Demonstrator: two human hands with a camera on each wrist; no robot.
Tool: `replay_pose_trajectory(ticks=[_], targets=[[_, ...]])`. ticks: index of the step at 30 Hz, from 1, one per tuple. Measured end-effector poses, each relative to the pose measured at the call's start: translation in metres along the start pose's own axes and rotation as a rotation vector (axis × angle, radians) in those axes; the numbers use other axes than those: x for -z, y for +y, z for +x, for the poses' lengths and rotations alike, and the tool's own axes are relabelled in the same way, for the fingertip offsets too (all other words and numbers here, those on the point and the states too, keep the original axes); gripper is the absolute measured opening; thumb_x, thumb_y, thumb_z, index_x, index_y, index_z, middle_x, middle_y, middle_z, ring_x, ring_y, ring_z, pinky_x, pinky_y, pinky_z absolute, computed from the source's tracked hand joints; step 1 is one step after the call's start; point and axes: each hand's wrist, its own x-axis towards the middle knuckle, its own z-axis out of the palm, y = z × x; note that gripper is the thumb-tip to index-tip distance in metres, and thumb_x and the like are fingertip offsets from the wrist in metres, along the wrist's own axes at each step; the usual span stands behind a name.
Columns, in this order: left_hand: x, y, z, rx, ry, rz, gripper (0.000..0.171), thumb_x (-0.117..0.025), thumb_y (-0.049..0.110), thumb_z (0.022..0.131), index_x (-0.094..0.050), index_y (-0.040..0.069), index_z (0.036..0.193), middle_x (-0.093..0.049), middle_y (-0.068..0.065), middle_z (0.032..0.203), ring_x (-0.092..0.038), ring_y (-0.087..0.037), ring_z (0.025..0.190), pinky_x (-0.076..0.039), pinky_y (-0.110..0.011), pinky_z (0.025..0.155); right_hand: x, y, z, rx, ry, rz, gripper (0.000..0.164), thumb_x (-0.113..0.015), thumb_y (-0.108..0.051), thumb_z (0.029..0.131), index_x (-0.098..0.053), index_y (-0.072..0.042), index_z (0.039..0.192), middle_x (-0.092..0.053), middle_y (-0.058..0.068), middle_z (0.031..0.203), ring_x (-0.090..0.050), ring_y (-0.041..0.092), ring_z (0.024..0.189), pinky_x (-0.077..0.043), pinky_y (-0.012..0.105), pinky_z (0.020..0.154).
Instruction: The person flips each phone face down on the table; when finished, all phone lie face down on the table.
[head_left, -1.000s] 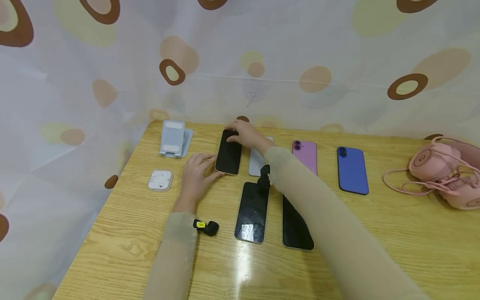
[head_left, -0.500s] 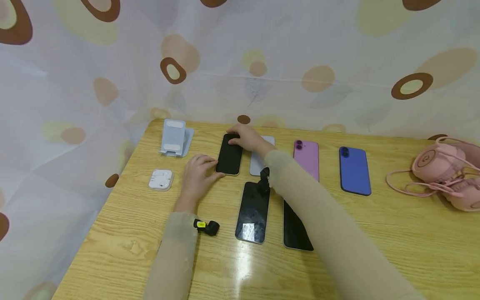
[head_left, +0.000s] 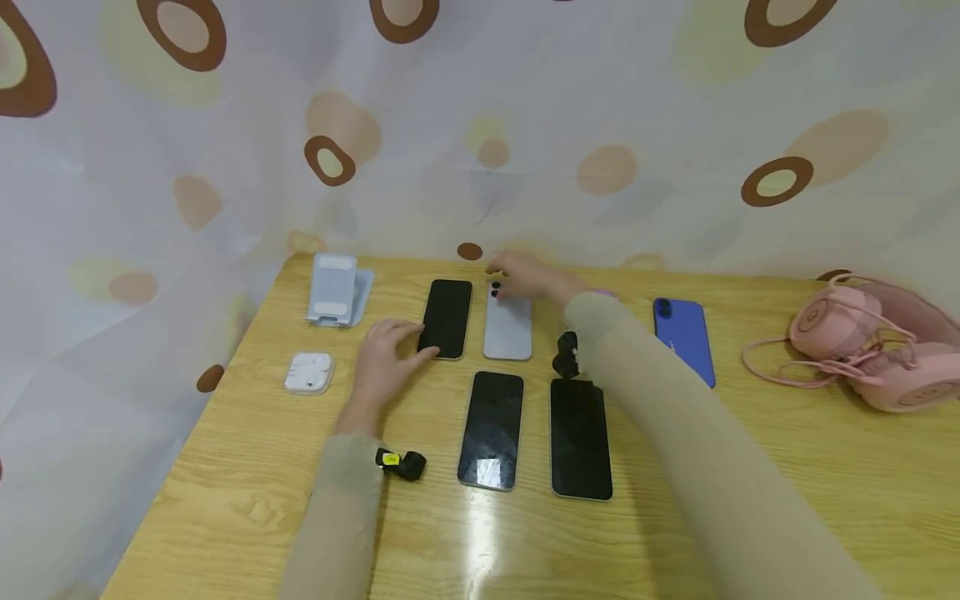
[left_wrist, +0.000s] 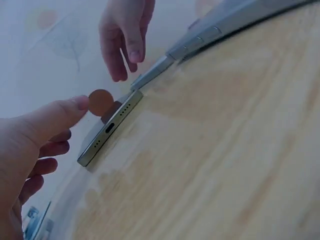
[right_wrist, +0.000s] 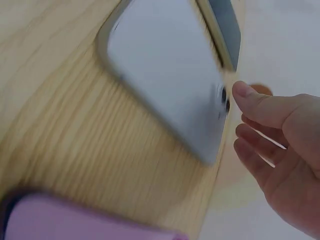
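My left hand (head_left: 384, 354) is beside the lower left of a black-screened smartphone (head_left: 446, 321), lying face up. Its fingers are spread around that corner, and in the left wrist view the thumb (left_wrist: 65, 112) stands off the phone's bottom edge (left_wrist: 110, 127), where the charging port shows. My right hand (head_left: 528, 277) hovers over the top of a white smartphone (head_left: 507, 329) lying back up. In the right wrist view its loosely bent fingers (right_wrist: 257, 157) are apart from the white phone (right_wrist: 165, 65), near its camera lenses. Neither hand holds anything.
Two more black-screened phones (head_left: 491, 429) (head_left: 581, 440) lie nearer the front. The right sleeve mostly hides a pink phone (right_wrist: 85, 220). A blue phone (head_left: 686, 333) and pink headphones (head_left: 862, 342) are to the right. A phone stand (head_left: 333, 287) and boxed earphones (head_left: 309, 372) are at left.
My right hand has left the black-screened phone, which now lies flat, and moved right over the white phone. My left hand stays beside the black-screened phone. The head view has shifted slightly.
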Motion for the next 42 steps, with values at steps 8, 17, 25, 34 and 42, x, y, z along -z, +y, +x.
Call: replay_pose_trajectory(ticks=[8,17,25,34,42], targets=[[-0.012,0.026,0.013,0.067,-0.043,-0.052,0.051,-0.072,0.036,0.085,-0.063,0.006,0.124,-0.059,-0.011,0.123,-0.048,-0.030,0.117,-0.039,-0.043,0.101,-0.007,0.031,-0.005,-0.073,-0.029,-0.014,0.061,-0.076,-0.019,0.083,-0.051,0.012,0.129,-0.052,0.024,0.126,-0.050,0.034,0.113,-0.040,0.042,0.101],[-0.038,0.058,0.033,0.052,-0.197,0.101,0.064,-0.074,0.044,0.081,-0.059,0.007,0.130,-0.057,-0.009,0.120,-0.049,-0.026,0.109,-0.043,-0.038,0.094,-0.019,0.057,0.017,-0.087,0.008,-0.072,0.071,-0.081,-0.036,0.076,-0.055,0.006,0.127,-0.054,0.022,0.124,-0.047,0.034,0.115,-0.038,0.042,0.102],[-0.046,0.064,0.040,0.022,-0.267,0.346,0.068,-0.077,0.050,0.075,-0.061,0.007,0.125,-0.058,-0.007,0.119,-0.050,-0.025,0.100,-0.045,-0.036,0.085,-0.007,0.033,0.005,-0.097,0.024,-0.072,0.062,-0.081,-0.024,0.077,-0.057,0.011,0.121,-0.058,0.024,0.119,-0.051,0.036,0.113,-0.040,0.043,0.101],[-0.047,0.066,0.038,0.028,-0.259,0.357,0.065,-0.076,0.049,0.076,-0.063,0.008,0.124,-0.059,-0.007,0.119,-0.049,-0.023,0.101,-0.045,-0.035,0.084,-0.006,0.033,0.007,-0.147,0.042,0.079,0.063,-0.084,-0.020,0.074,-0.055,0.011,0.122,-0.060,0.024,0.119,-0.054,0.035,0.111,-0.042,0.042,0.099],[-0.046,0.067,0.036,0.022,-0.266,0.372,0.068,-0.076,0.051,0.075,-0.062,0.010,0.127,-0.059,-0.004,0.119,-0.049,-0.023,0.102,-0.045,-0.034,0.084,-0.008,0.031,0.006,-0.199,0.071,0.211,0.067,-0.071,-0.034,0.087,-0.044,-0.002,0.138,-0.058,0.013,0.093,-0.051,0.023,0.080,-0.044,0.032,0.072]])
